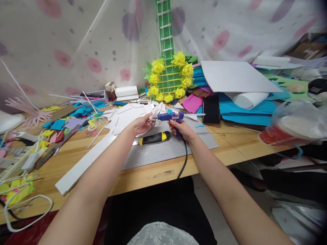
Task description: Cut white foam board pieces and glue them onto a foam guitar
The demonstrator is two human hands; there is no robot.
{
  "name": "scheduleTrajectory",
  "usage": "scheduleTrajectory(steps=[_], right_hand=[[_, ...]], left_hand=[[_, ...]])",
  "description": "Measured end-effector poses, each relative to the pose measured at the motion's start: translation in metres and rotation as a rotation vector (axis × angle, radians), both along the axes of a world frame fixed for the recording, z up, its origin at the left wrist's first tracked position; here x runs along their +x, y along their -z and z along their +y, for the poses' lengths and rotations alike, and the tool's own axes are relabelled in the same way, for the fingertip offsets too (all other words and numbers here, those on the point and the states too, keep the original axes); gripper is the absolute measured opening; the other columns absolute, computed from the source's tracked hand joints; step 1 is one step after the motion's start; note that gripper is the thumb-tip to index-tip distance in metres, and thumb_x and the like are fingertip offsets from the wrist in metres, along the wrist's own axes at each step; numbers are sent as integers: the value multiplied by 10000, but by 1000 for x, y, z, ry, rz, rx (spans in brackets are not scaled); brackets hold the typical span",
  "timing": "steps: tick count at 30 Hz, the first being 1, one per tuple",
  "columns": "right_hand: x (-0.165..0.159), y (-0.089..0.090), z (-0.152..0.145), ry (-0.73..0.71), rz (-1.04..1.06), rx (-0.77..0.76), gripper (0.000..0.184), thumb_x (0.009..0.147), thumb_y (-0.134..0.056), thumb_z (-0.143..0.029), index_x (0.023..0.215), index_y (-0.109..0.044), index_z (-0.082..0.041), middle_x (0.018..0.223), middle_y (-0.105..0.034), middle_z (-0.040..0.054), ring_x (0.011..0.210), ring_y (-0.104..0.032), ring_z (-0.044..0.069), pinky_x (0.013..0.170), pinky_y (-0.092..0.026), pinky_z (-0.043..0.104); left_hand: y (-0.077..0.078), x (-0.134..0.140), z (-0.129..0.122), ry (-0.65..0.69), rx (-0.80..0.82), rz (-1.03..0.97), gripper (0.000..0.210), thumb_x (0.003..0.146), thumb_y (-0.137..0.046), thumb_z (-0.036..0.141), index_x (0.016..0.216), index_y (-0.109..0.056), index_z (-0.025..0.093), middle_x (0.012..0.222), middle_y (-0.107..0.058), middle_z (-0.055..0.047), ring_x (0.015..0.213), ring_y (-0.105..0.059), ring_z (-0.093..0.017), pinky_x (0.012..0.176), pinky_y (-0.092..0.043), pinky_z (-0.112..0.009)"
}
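Observation:
My right hand (182,129) is wrapped round the handle of a blue glue gun (170,116). A white glue stick (195,114) sticks out of its back, and a black cord runs down over the table edge. The gun's nozzle points left, close to the fingers of my left hand (143,124), which pinch a small white paper piece (154,112). Under my hands lies a yellow and black utility knife (154,137) on a grey cutting mat (163,153). White cut paper pieces (124,117) are heaped to the left of my left hand.
A green paper guitar (168,73) with yellow flowers stands at the back. A black phone (211,109) and blue sheets (247,112) lie to the right, near a bagged red cup (278,134). Colourful scraps (74,117) and a long white strip (84,163) lie left.

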State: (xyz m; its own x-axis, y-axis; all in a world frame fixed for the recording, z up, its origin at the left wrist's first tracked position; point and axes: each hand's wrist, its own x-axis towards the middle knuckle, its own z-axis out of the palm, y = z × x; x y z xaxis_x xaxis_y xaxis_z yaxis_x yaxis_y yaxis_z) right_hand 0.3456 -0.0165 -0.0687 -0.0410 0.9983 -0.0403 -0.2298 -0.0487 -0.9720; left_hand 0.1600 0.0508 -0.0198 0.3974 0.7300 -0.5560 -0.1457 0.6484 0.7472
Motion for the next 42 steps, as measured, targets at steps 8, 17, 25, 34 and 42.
scheduleTrajectory(steps=[8,17,25,34,42], right_hand=[[4,10,8,81,-10,29,383,608,-707,-503,659,-550,-157,507,-505,-42,377,-388,40,342,-292,182],[8,12,12,193,-38,34,408,587,-715,-528,635,-520,-173,493,-481,-48,362,-380,43,327,-299,182],[8,12,11,193,-72,16,388,604,-704,-519,653,-531,-175,487,-475,-53,368,-372,45,327,-296,186],[5,5,2,31,-119,18,385,614,-698,-508,596,-509,-172,457,-461,-48,369,-376,50,346,-289,194],[4,6,3,-4,-129,24,389,618,-691,-524,647,-532,-171,449,-438,-59,368,-372,54,359,-293,199]], left_hand=[[3,-6,-1,76,-46,-18,224,860,-490,285,821,-600,94,624,-576,-32,406,-443,-19,322,-365,-74],[-1,-14,-2,117,-68,-61,212,858,-492,257,837,-609,81,658,-593,-38,398,-433,-9,325,-375,-73],[3,-16,-1,112,-47,-47,204,847,-513,252,825,-617,78,662,-622,-43,402,-465,-16,356,-413,-87],[0,-13,-1,15,3,50,201,849,-509,262,803,-614,96,579,-619,-23,426,-531,-50,415,-467,-118],[0,-11,-1,22,-5,44,235,859,-492,271,756,-603,92,501,-561,1,385,-502,-44,384,-442,-107]])
